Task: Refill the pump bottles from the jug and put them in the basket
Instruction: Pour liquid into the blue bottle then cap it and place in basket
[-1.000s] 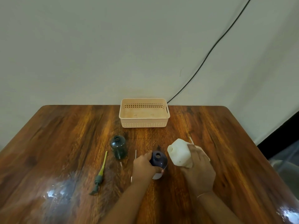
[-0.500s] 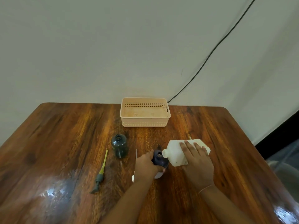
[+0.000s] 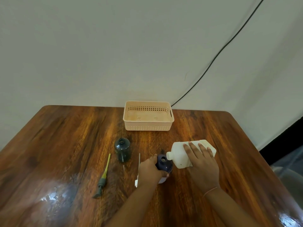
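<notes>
My right hand [image 3: 200,163] holds the white jug [image 3: 180,154] tipped on its side, its spout right at the open neck of a dark purple bottle [image 3: 164,163]. My left hand [image 3: 150,169] grips that purple bottle from the left and keeps it upright on the table. A second, dark green bottle [image 3: 122,149] stands open and uncapped to the left. The peach basket [image 3: 148,115] sits at the table's far edge with nothing in it.
A pump head with a yellow-green tube [image 3: 103,176] lies left of my left hand. A white pump with a thin tube [image 3: 139,163] lies just beside that hand. The wooden table [image 3: 65,145] ends at a wall; a black cable [image 3: 213,61] runs down it.
My right hand has tipped the jug from upright to nearly horizontal and brought its spout over the purple bottle's neck. My left hand has stayed on the bottle.
</notes>
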